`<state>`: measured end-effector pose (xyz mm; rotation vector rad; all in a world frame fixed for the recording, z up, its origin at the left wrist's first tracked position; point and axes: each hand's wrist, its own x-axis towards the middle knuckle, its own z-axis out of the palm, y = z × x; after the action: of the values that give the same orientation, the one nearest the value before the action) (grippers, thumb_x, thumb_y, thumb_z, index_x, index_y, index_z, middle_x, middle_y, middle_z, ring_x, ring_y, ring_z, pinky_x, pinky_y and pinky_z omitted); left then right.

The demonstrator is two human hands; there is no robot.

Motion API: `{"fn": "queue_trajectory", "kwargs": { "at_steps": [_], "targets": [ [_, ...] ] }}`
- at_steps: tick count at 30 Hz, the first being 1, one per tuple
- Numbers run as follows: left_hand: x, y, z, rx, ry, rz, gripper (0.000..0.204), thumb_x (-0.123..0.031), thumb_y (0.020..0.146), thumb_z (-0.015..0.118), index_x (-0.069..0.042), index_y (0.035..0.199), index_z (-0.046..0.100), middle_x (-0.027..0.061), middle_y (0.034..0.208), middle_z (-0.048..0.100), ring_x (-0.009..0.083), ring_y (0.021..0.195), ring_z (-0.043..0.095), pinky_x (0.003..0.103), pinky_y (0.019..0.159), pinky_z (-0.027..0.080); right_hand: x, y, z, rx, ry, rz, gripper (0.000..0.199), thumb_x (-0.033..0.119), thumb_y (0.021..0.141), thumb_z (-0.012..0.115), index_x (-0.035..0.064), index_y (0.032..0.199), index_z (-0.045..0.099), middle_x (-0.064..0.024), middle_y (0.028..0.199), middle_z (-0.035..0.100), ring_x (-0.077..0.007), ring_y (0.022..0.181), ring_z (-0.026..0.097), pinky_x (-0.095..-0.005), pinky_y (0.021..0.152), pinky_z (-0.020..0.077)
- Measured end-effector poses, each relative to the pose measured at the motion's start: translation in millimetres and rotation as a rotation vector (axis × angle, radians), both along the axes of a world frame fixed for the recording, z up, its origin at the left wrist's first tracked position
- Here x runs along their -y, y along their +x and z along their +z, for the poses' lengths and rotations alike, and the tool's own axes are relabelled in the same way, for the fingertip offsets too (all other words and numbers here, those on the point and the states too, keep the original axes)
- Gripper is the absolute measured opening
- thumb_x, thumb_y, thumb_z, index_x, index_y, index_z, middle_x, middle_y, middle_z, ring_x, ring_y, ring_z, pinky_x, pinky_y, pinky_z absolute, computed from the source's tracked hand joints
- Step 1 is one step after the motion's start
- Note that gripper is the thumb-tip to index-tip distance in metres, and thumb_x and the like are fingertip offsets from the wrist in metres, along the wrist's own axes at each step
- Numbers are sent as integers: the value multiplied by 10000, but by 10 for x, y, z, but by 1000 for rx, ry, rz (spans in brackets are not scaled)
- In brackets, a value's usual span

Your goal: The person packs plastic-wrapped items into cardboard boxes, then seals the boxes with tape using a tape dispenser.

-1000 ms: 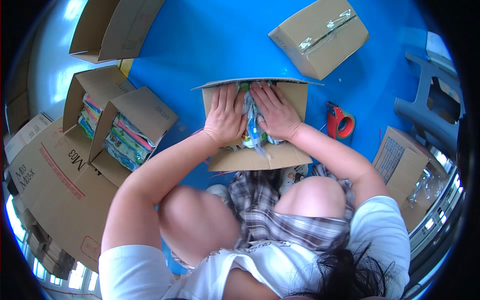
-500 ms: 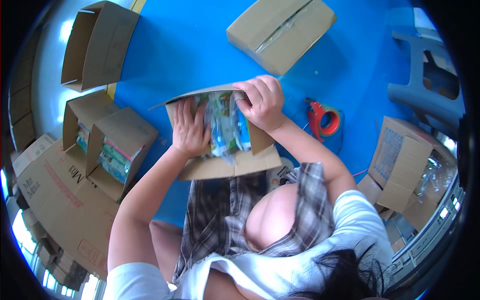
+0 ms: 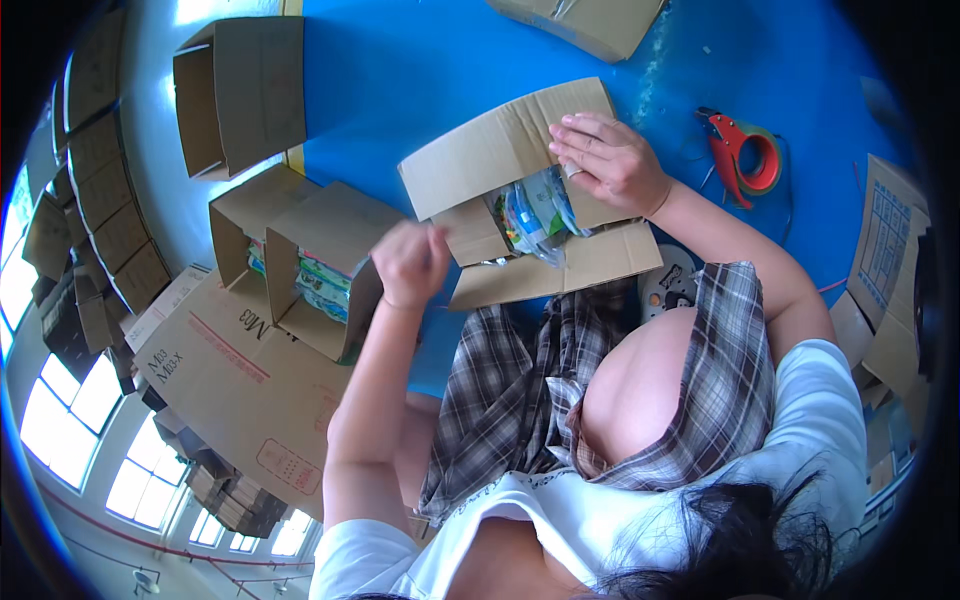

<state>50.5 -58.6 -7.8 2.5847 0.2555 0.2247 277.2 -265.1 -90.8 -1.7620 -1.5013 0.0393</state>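
An open cardboard carton sits in front of me, with plastic-wrapped green, white and blue packets inside. Its left and right end flaps lean inward over part of the packets, while the long far and near flaps spread outward. My right hand lies at the carton's right end, fingers stretched out and touching the flaps. Beside the left end flap hovers my left hand; motion smears its fingers, which look curled, and I make out nothing in them.
A red tape dispenser rests on the blue surface to the right. On the left are an empty carton, two cartons holding packets, and a large flat carton. Another carton is at the far edge.
My left hand has come out of the carton to its left side. The end flaps have folded inward. My right hand has flattened over the right end. The view has shifted left.
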Motion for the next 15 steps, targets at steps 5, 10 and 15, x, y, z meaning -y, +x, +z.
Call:
{"fn": "queue_trajectory", "kwargs": {
  "at_steps": [5, 10, 15],
  "targets": [
    [36, 953, -328, -80, 181, 95, 538, -193, 887, 559, -70, 1380, 382, 162, 1344, 458, 355, 1241, 410, 441, 1064, 289, 30, 3, 2, -13, 20, 13, 213, 69, 738, 699, 39, 949, 701, -59, 1057, 681, -213, 1039, 617, -343, 920, 501],
    [92, 769, -751, -154, 411, 80, 540, -339, 901, 504, -106, 1377, 397, 88, 1197, 521, 262, 1091, 489, 414, 1002, 316, 26, -106, 557, -151, -241, 64, 309, 162, 766, 696, 23, 1041, 672, -92, 1064, 673, -268, 1022, 627, -383, 912, 498],
    [157, 784, -796, -93, 432, 72, 513, -335, 902, 502, -118, 1360, 416, 71, 1189, 525, 236, 1082, 493, 407, 994, 318, 268, -617, 889, 279, -225, 551, 405, 299, 800, 605, 37, 1108, 622, -120, 1063, 625, -269, 1098, 536, -430, 974, 423]
  ]
}}
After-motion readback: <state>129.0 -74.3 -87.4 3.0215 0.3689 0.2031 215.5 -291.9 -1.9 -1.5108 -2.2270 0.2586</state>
